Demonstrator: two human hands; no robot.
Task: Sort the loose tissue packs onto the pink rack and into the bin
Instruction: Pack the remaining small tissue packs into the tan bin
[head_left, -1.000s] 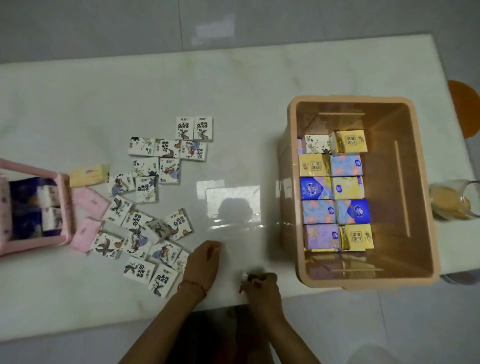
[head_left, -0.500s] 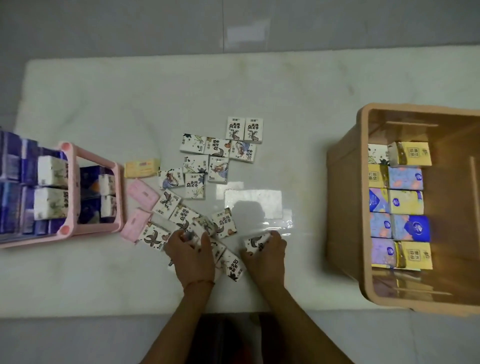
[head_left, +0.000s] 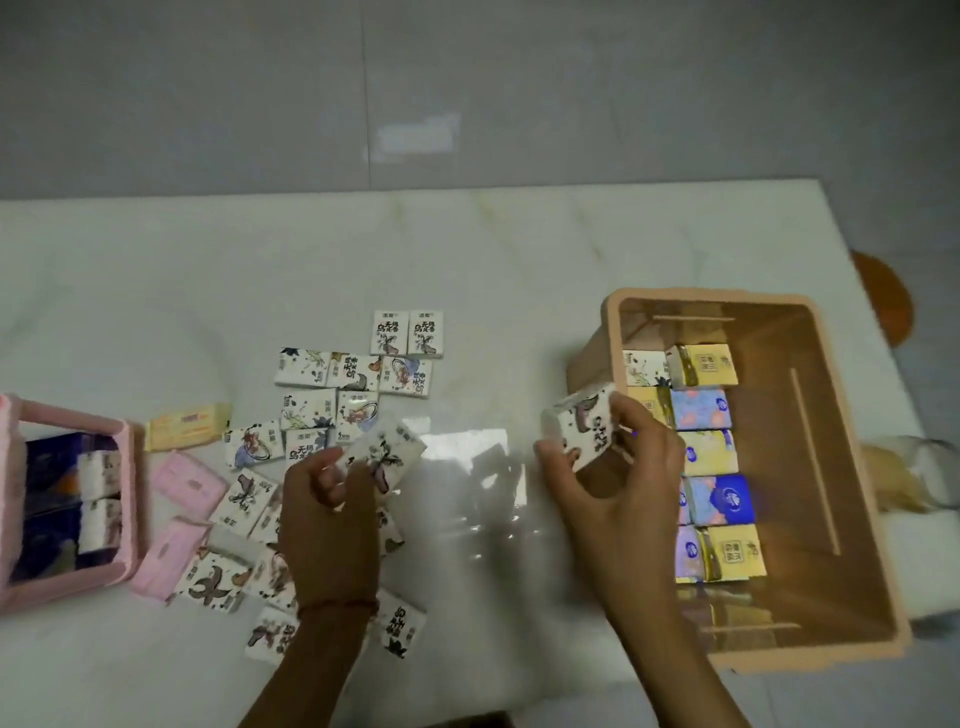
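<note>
Already racked (far L): pink rack (head_left: 67, 418) at counter's L edge, partly out of shot. It holds dark-blue packs (head_left: 47, 467) + a couple of pale packs (head_left: 98, 475).
Beside rack: 1 yellow pack (head_left: 187, 426) and 2 pink packs (head_left: 189, 483) lie flat on the counter (head_left: 467, 260), just R of the rack, untouched.
Loose pile (L-centre): many white ink-print packs (head_left: 353, 371) lie flat, some touching or overlapping, from mid-counter to the near edge.
L hand: left hand (head_left: 324, 525) is over the pile's near part, fingers curled round one white pack (head_left: 384, 449), lifted and tilted.
R hand: right hand (head_left: 618, 478) pinches a second white pack (head_left: 582, 423) btw thumb + fingers, just beside the bin's L wall near rim height. Not yet inside.
Bin (R): tan bin (head_left: 706, 299) has rows of packs (head_left: 711, 452) along its L side: yellow, blue, floral, one white at the far end. Room left on its R side.
Far R: blurred glass vessel (head_left: 909, 478) near the bin; contents unclear.
Progress (my read): partway. Rack + bin both partly stocked, 2 packs in the hands, most white packs plus the yellow/pink ones yet to go. Can't tell where each held pack is headed.
</note>
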